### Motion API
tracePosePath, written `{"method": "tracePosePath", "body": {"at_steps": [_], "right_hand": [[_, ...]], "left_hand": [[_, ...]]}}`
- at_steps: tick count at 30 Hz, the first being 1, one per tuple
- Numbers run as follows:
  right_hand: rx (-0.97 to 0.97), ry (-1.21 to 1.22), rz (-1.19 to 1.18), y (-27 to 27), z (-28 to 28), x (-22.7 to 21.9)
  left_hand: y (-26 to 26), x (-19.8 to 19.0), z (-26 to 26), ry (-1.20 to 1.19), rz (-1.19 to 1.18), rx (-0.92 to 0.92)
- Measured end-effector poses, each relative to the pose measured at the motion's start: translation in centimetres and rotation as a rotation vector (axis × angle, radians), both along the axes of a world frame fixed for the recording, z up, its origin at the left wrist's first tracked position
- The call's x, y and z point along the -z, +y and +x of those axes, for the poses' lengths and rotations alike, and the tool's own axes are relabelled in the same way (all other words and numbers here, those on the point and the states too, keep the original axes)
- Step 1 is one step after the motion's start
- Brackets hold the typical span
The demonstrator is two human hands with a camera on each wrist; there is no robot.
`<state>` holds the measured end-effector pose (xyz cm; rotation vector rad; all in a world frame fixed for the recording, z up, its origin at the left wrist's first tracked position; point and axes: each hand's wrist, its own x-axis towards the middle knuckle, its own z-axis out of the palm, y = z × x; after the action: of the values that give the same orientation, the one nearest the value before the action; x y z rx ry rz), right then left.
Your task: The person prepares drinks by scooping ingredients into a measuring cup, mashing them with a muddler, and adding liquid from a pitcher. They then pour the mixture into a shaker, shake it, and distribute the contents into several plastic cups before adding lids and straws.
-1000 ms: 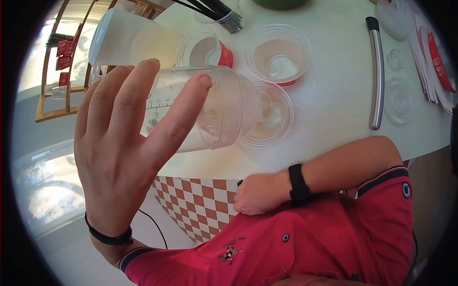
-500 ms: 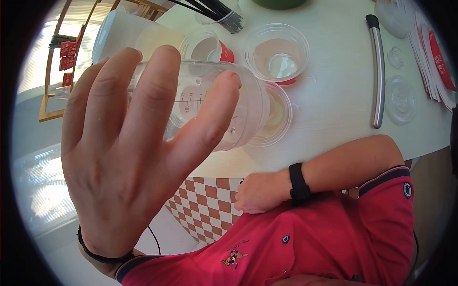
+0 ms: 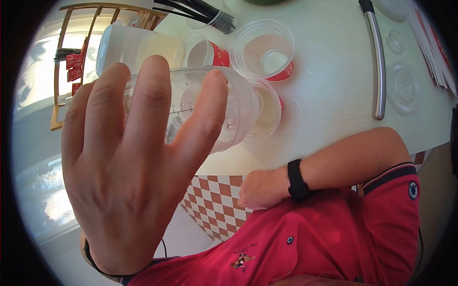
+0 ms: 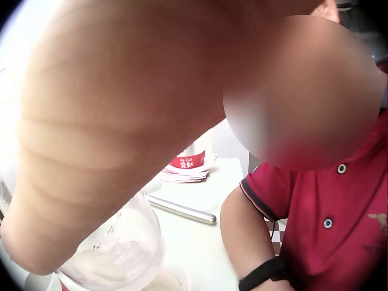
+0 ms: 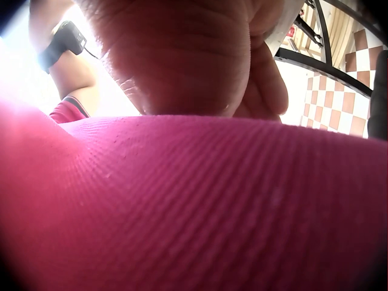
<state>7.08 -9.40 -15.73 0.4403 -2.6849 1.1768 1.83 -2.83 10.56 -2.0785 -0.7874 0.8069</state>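
In the head view my left hand (image 3: 129,157) grips a clear plastic shaker (image 3: 238,107) with printed measuring marks, held tilted above the table. Its far end overlaps a clear cup (image 3: 272,112) with pale liquid inside. The left wrist view has the hand (image 4: 109,139) large in front and the shaker's rounded end (image 4: 130,248) below it. My right hand (image 3: 262,188) rests by the table's near edge against the red shirt, holding nothing. Close up in the right wrist view, that hand (image 5: 182,60) has loosely curled fingers.
Behind the shaker stand a clear cup with a red label (image 3: 265,50) and another red-labelled cup (image 3: 217,53). Black straws (image 3: 222,21) and a large pale container (image 3: 129,45) are at the back left. On the right lie a metal muddler (image 3: 377,66), a clear lid (image 3: 403,88) and paper sleeves (image 3: 431,52).
My left hand has risen closer to the head camera and turned the shaker, whose narrower end no longer shows. The right hand stays by the table's edge. The head view has shifted slightly.
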Motion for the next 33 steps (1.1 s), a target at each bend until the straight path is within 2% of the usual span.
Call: {"method": "tracePosePath", "body": {"at_steps": [7,10,12,15,25,33], "right_hand": [[0.044,0.047,-0.004,-0.8,0.4,0.8],[0.046,0.059,0.025,-0.2,0.1,-0.1],[0.047,0.066,0.023,-0.1,0.3,-0.2],[0.047,0.083,0.019,0.2,0.6,-0.5],[0.034,0.076,0.028,-0.2,0.2,0.0],[0.017,0.035,0.013,0.3,0.6,-0.6]], "left_hand": [[-0.8,0.5,2.5,0.035,0.003,-0.041],[-0.6,-0.1,2.7,-0.04,-0.01,0.067],[-0.6,0.0,2.8,-0.044,-0.011,0.05],[-0.4,0.0,2.2,0.011,0.002,-0.102],[-0.4,0.2,3.5,0.02,0.002,-0.189],[-0.2,0.3,3.4,0.019,-0.003,-0.184]]}}
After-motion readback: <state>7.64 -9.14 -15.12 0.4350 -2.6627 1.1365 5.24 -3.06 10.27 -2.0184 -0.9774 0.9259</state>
